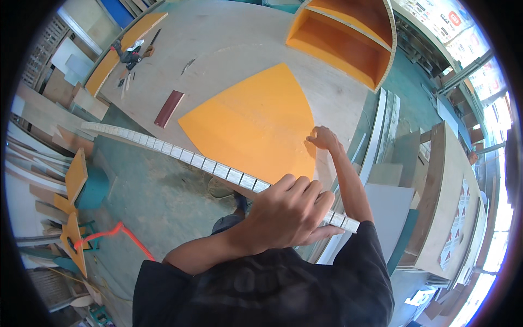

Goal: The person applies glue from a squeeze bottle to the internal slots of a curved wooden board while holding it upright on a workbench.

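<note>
The grey worktable [234, 27] fills the upper middle. At right stands a pale wooden case [457, 158], with a printed strip [455, 226] on its side, its lettering too small to read. The banner [452, 22] at upper right carries a red emblem and blurred print. A curved-sided shelf unit [339, 46] sits at the table's far edge, a divider parting its orange-lined compartments. The orange fan-shaped panel [250, 117] lies flat nearer the person. A long kerfed strip [201, 162] slants past the panel's near side, the left hand [289, 212] wrapped closely around it. The right hand [326, 139] has curled fingers at the panel's right edge; whether they pinch it, I cannot tell. A maroon block [169, 108] rests left of the panel.
</note>
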Tool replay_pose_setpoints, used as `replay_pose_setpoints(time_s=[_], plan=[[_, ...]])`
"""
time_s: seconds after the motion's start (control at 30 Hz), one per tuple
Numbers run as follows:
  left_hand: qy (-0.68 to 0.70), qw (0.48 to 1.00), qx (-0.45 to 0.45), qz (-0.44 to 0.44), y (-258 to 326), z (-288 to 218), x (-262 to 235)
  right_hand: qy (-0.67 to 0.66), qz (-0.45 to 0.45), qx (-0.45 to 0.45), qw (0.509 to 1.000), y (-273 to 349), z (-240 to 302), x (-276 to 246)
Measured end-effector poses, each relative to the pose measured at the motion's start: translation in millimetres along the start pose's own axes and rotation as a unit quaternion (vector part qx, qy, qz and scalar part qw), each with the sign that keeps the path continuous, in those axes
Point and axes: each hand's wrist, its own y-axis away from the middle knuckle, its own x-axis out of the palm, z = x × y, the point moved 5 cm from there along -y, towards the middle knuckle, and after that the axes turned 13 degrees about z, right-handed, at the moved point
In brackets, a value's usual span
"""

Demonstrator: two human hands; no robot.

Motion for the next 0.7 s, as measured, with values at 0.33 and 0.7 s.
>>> replay_pose_setpoints(time_s=[0.33,0.7], plan=[[-0.042,0.999,-0.005,-0.028,-7.5,1.4,5.9,0.046,-0.043,-0.145,0.987,-85.2,65.9,-71.0],[-0.105,0.992,-0.051,-0.042,-16.5,9.7,11.3,0.093,0.008,-0.143,0.985,-207.1,128.6,-62.6]])
